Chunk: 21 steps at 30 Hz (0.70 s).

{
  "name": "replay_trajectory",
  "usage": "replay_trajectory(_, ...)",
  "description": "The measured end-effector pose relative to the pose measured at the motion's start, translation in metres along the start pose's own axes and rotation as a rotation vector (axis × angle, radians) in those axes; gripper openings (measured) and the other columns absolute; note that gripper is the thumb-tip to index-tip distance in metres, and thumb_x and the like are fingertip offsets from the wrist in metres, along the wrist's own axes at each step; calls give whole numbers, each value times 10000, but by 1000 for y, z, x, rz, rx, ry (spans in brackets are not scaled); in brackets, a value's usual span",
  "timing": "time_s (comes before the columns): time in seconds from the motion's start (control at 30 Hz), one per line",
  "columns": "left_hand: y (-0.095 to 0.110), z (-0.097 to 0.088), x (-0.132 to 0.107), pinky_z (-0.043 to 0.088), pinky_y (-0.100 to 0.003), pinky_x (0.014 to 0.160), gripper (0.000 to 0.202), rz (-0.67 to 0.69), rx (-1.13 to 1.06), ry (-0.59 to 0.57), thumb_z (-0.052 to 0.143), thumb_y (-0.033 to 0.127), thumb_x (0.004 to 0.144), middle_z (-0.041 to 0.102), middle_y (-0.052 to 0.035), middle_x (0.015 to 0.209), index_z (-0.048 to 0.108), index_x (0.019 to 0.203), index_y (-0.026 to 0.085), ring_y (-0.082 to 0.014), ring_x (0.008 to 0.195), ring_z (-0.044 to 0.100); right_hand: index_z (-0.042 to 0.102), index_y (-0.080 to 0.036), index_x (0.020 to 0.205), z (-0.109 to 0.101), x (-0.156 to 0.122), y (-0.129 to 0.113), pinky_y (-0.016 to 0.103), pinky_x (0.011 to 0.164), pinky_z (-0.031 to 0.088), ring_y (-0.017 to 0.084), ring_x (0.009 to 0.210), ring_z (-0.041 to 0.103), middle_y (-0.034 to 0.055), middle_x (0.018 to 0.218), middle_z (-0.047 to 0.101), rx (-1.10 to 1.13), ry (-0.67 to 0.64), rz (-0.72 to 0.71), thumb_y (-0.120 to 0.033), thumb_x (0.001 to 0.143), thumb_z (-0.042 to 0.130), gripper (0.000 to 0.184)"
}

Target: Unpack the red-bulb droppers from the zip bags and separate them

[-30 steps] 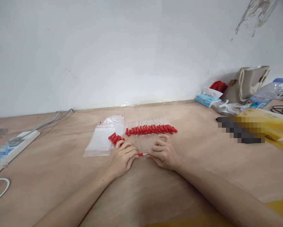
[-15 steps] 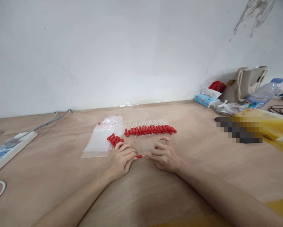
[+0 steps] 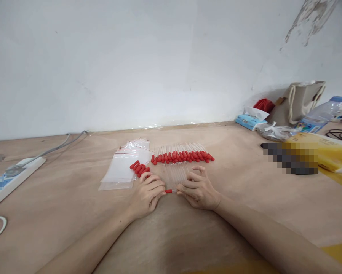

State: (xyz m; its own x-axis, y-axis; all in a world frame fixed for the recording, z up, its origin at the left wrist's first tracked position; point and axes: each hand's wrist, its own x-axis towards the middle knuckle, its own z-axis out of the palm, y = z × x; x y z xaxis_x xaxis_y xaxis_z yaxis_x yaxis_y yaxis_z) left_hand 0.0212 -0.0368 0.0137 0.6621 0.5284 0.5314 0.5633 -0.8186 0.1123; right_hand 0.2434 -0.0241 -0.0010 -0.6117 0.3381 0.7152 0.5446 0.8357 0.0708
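Note:
My left hand (image 3: 146, 192) and my right hand (image 3: 198, 189) meet over the wooden table (image 3: 74, 213), fingers pinched together. Between them they hold one glass dropper with a red rubber bulb (image 3: 168, 191); the left fingers pinch the bulb end, the right fingers the clear tube. Just beyond the hands lie several bare glass tubes (image 3: 176, 173). Farther back, a row of finished droppers with red bulbs (image 3: 182, 156) lies side by side. A small heap of loose red bulbs (image 3: 138, 168) sits by my left knuckles, beside a stack of clear zip bags (image 3: 122, 167).
A white power strip (image 3: 9, 179) with a grey cable lies at the left. At the right stand a tissue pack (image 3: 249, 120), a canvas bag (image 3: 301, 99), a water bottle (image 3: 319, 113), a crumpled plastic bag (image 3: 274, 131) and a yellow package (image 3: 331, 154). A white wall closes the back.
Both hands have drawn slightly closer together on the dropper and shifted a little toward me. Everything else lies as before.

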Motion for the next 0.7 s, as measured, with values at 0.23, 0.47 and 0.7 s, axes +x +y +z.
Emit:
replay_trajectory(0.23,-8,-1,-8,346,-386,844,144,-48,-17,0,426,177,850,639,-21,809,565,818,201,-170,834,540,596,-204,722,-6,-3,5,357,876,233,100,637,432,-36,563,531,19,-64,29,-276,837,450,199)
replay_trajectory(0.47,-24,-11,-15,435,-314,792,179,-259,-2,257,425,193,865,563,-57,933,574,963,207,-166,891,530,616,-203,984,-3,-7,23,314,773,287,130,690,471,12,698,599,-14,62,417,-210,843,421,241)
replay_trajectory(0.7,-56,-24,-13,454,-304,726,271,-648,107,496,436,294,840,539,-43,855,568,1048,181,-158,774,526,602,-187,785,6,-6,22,301,749,278,124,640,513,-1,631,604,-98,108,566,-221,817,455,154)
